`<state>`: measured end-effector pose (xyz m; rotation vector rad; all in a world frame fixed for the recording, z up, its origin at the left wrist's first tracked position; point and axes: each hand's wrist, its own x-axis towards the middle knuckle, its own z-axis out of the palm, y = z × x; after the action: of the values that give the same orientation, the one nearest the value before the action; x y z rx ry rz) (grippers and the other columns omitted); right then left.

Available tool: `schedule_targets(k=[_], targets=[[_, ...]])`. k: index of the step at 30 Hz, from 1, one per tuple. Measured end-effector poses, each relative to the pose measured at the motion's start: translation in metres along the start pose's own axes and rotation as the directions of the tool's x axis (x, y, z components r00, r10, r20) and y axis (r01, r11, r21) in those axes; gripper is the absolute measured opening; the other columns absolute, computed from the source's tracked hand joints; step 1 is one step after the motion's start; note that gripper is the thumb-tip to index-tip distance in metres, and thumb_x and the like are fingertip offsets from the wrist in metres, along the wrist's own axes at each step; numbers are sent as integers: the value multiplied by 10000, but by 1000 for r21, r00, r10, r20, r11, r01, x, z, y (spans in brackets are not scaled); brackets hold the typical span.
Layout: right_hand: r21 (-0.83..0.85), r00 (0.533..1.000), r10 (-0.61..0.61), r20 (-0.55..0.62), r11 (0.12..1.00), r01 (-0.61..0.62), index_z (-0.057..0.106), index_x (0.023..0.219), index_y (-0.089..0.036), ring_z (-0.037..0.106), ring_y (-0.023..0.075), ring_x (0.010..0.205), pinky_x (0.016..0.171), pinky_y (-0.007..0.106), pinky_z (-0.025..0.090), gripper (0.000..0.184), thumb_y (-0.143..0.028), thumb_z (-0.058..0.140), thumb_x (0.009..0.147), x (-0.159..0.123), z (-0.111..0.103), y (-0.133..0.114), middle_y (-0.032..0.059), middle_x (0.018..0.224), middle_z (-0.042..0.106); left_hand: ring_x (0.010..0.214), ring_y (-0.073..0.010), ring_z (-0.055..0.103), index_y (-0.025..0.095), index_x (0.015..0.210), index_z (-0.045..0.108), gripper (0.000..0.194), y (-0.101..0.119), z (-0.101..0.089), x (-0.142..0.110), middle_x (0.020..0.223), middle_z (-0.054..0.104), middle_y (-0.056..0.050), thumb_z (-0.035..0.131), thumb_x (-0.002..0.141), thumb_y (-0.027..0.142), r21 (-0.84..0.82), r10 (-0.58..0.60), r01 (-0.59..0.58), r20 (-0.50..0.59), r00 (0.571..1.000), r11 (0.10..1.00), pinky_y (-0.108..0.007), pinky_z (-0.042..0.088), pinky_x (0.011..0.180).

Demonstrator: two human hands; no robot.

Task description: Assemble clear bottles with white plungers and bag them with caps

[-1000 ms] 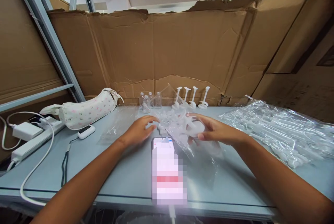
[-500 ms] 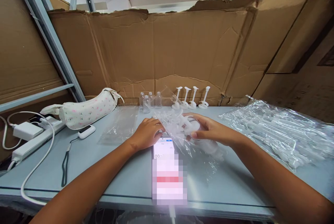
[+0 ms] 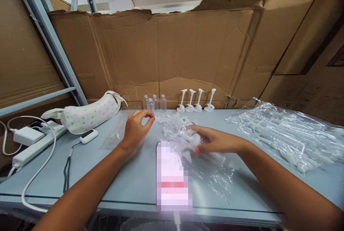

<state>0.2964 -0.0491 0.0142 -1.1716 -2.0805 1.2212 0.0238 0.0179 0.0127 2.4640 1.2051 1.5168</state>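
A clear plastic bag (image 3: 177,125) filled with white plastic parts, probably pump heads, lies on the table between my hands. My left hand (image 3: 137,128) is at its far left corner, thumb and index finger pinched together at the film's edge. From the right, my right hand (image 3: 215,140) grips the bag, with the thumb below and the fingers over the white parts. A phone (image 3: 173,177), its screen mostly blurred out, lies in front of the bag, partly under the film. Behind stand several white pump heads (image 3: 198,102) and several small clear bottles (image 3: 162,102).
Another flat clear bag (image 3: 115,130) lies beneath and beside my left hand. On the right is a large clear bag (image 3: 290,134) of parts. A patterned pouch (image 3: 91,116), a small white device (image 3: 89,136) and a power strip (image 3: 40,145) occupy the left. Cardboard (image 3: 174,51) walls the back.
My left hand has moved left and away from the phone's top, toward the bag's far corner. The bag's film has come down flatter. My right hand has stayed nearly in place.
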Motion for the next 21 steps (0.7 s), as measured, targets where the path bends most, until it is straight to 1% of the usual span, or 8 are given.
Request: schedule_targets(k=[4, 6, 8, 11, 14, 15, 17, 21], targets=[[-4, 999, -51, -5, 999, 51, 443, 1358, -260, 649, 216, 870, 776, 359, 524, 630, -342, 673, 777, 0, 2, -1, 47, 1039, 669, 1025, -200, 569, 221, 851, 678, 138, 2, 2, 0, 1034, 661, -34, 544, 855, 253, -86, 38, -34, 40, 999, 996, -376, 389, 947], [-24, 995, -47, -87, 999, 45, 451, 1349, -259, 643, 225, 896, 793, 372, 525, 638, -352, 684, 762, 0, 1, 0, 57, 1109, 646, 1112, -209, 532, 230, 967, 664, 176, 3, 2, 0, 1149, 610, -53, 535, 865, 294, -193, -38, 38, 5, 999, 981, -385, 380, 983], [-35, 987, -43, -152, 999, 38, 451, 1340, -257, 636, 238, 933, 815, 390, 522, 648, -369, 691, 749, 0, -1, 0, 64, 1151, 625, 1143, -210, 520, 241, 1114, 588, 279, 4, 3, -1, 1235, 556, -66, 554, 852, 332, -358, -192, 178, -4, 981, 917, -379, 404, 971], [-11, 980, -75, -185, 997, 74, 434, 1334, -248, 610, 256, 1018, 874, 415, 500, 660, -390, 691, 743, 1, -1, -4, 75, 1189, 601, 1048, -199, 584, 259, 1274, 415, 510, 8, 3, -2, 1270, 527, -96, 595, 821, 405, -620, -427, 455, 206, 880, 639, -363, 471, 888], [14, 965, -119, -234, 992, 126, 432, 1323, -242, 578, 268, 1090, 913, 425, 481, 680, -401, 708, 722, 3, 1, -8, 93, 1241, 564, 900, -198, 639, 209, 1214, 451, 575, 18, 5, -6, 1121, 601, -111, 635, 766, 519, -638, -420, 674, 533, 735, 371, -353, 503, 805], [20, 959, -127, -252, 990, 137, 433, 1320, -245, 571, 270, 1104, 920, 426, 479, 685, -401, 715, 715, 3, 3, -9, 96, 1260, 549, 873, -198, 643, 182, 1133, 509, 551, 22, 6, -8, 1057, 622, -108, 646, 744, 548, -605, -370, 715, 612, 699, 351, -344, 502, 793], [35, 948, -135, -287, 988, 151, 434, 1315, -251, 566, 271, 1118, 929, 425, 478, 691, -394, 725, 705, 4, 6, -10, 98, 1284, 526, 839, -190, 639, 143, 940, 584, 474, 30, 10, -12, 951, 643, -98, 667, 720, 554, -549, -269, 730, 692, 670, 407, -315, 490, 773], [76, 934, -130, -332, 984, 164, 444, 1300, -262, 582, 261, 1092, 938, 429, 478, 676, -381, 737, 702, 5, 10, -9, 95, 1275, 530, 778, -154, 609, 137, 770, 593, 290, 41, 17, -19, 819, 650, -62, 648, 773, 421, -531, -199, 627, 651, 733, 570, -264, 454, 708]])
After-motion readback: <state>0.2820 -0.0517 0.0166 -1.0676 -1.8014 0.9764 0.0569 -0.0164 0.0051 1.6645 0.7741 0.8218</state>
